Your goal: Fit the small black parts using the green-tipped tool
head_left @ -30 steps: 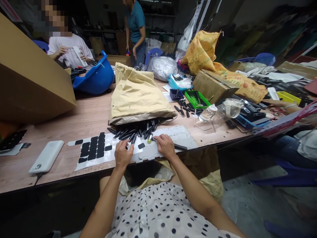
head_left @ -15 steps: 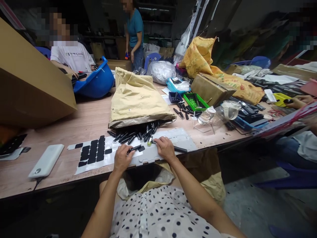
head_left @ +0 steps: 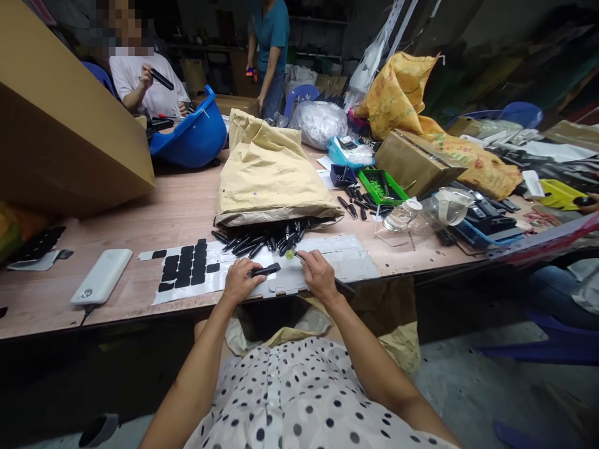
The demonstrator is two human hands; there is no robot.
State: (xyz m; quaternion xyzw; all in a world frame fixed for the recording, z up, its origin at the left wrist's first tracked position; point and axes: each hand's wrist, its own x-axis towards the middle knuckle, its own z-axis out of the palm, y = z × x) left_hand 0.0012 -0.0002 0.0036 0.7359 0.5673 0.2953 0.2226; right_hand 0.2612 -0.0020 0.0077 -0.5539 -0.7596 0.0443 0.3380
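My left hand (head_left: 240, 280) is closed on a slim black plastic piece (head_left: 266, 270), its fingers pressing it near the front edge of a grey-white board (head_left: 346, 255). My right hand (head_left: 318, 274) grips a small hammer (head_left: 291, 254) with a yellow-green head; its dark handle sticks out behind the palm. The hammer's head is up and to the right of the black piece, apart from it. Just beyond my hands, several black pen-shaped parts (head_left: 253, 244) spill from the mouth of a tan sack (head_left: 276, 174). Left of my left hand lies a white sheet with black stickers (head_left: 185, 265).
A white power bank (head_left: 103, 276) and a large cardboard box (head_left: 70, 125) are at left. A blue helmet-like basin (head_left: 191, 140), a green tray (head_left: 382, 187) and a clear jug (head_left: 452, 206) stand farther off. Two people (head_left: 150, 84) are behind the table.
The hammer's head has lifted slightly away from the black piece. My left hand still holds that piece, now turned flatter over the board. The person across raises a black part. The view has shifted.
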